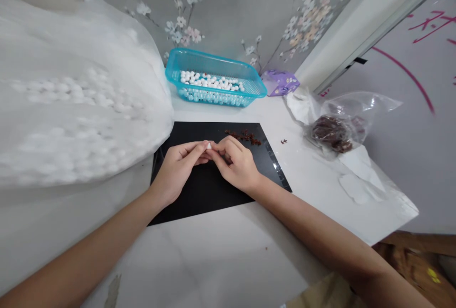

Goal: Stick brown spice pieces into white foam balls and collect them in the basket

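Over a black mat [210, 194] on the white table, my left hand [178, 168] and my right hand [237, 163] meet fingertip to fingertip. Both are closed in a pinch on one small white bead [209, 146] held between them. A small heap of dark reddish-brown bits [245, 136] lies on the mat's far edge, just beyond my right hand. One loose brown bit [284, 141] sits on the table to the right of the mat.
A turquoise plastic basket [256, 90] with several white beads stands at the back. A big translucent bag of white beads [71, 108] fills the left. A clear bag of brown bits [335, 132] lies right, a purple packet [281, 82] behind it.
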The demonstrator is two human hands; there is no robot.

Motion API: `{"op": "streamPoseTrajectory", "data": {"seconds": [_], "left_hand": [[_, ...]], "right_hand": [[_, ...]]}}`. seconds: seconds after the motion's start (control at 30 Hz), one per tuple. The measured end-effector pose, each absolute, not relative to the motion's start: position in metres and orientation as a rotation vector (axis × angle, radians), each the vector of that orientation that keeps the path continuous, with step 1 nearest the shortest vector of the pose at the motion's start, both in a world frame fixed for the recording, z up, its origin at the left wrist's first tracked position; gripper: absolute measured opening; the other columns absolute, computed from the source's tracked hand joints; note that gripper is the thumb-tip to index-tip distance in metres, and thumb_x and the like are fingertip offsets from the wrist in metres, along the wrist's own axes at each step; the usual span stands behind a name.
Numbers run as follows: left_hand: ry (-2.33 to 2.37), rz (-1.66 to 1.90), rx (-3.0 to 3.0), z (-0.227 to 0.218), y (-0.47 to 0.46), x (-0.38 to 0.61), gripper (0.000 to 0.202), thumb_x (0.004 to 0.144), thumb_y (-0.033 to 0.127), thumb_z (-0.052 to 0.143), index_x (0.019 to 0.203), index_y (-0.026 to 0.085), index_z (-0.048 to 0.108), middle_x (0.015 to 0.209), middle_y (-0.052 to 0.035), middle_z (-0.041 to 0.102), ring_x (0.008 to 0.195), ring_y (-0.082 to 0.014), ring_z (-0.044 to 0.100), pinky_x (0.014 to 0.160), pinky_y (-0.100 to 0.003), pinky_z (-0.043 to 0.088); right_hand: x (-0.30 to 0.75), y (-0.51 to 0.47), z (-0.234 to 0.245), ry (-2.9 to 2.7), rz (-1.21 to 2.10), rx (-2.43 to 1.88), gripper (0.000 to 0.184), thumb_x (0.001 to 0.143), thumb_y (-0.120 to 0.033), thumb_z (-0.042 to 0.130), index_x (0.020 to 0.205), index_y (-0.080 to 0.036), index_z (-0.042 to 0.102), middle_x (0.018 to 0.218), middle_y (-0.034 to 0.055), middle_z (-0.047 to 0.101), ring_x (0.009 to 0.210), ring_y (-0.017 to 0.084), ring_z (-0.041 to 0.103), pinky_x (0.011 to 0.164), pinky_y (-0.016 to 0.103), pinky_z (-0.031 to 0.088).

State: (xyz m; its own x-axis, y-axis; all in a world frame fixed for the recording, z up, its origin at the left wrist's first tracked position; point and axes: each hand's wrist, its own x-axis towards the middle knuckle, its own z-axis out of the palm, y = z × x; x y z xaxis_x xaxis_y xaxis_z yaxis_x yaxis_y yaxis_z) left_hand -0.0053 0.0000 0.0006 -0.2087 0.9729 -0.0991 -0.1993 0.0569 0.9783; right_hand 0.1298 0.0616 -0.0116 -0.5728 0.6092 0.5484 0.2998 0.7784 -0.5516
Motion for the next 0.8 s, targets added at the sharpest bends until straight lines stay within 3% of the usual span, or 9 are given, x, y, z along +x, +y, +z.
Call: {"op": "streamPoseTrajectory", "data": {"seconds": [0.23, 0.37, 0.6, 0.8], "left_hand": [[1.247, 1.410, 0.869, 0.0011, 0.0003, -0.0043, 0.025, 0.077, 0.043, 0.061, 0.087, 0.022, 0.071, 0.091, -0.0031, 0.070, 0.089, -0.0167, 0.061, 0.077, -0.026, 0.049], [1.241, 1.428, 0.809, 0.0014, 0.0006, -0.0043, 0.024, 0.076, 0.042, 0.061, 0.083, 0.021, 0.071, 0.094, -0.0028, 0.069, 0.091, -0.0161, 0.060, 0.077, -0.024, 0.048], [1.237, 1.430, 0.800, 0.0022, 0.0016, -0.0041, 0.021, 0.075, 0.037, 0.063, 0.085, 0.020, 0.069, 0.082, -0.0012, 0.066, 0.081, -0.0139, 0.060, 0.074, -0.025, 0.048], [1.255, 1.434, 0.858, 0.0011, 0.0011, -0.0038, 0.024, 0.074, 0.036, 0.065, 0.091, 0.020, 0.066, 0.091, -0.0015, 0.065, 0.085, -0.0131, 0.058, 0.075, -0.024, 0.047]], "right_hand": [[0.1295, 0.0619, -0.0105, -2.124, 0.474, -0.673, 0.014, 0.084, -0.031, 0.053, 0.094, -0.021, 0.052, 0.076, 0.0012, 0.053, 0.072, 0.013, 0.052, 0.067, 0.027, 0.046], [0.1288, 0.0621, -0.0094, -2.077, 0.421, -0.689, 0.019, 0.081, -0.031, 0.058, 0.096, -0.021, 0.051, 0.082, 0.0010, 0.055, 0.072, 0.012, 0.054, 0.062, 0.025, 0.046], [0.1288, 0.0644, -0.0099, -2.084, 0.376, -0.626, 0.008, 0.086, -0.022, 0.051, 0.094, -0.021, 0.053, 0.083, 0.0016, 0.057, 0.076, 0.012, 0.055, 0.062, 0.024, 0.046], [0.1292, 0.0638, -0.0102, -2.114, 0.378, -0.658, 0.021, 0.083, -0.021, 0.052, 0.105, -0.021, 0.052, 0.085, 0.0016, 0.057, 0.062, 0.010, 0.052, 0.056, 0.025, 0.045]]}}
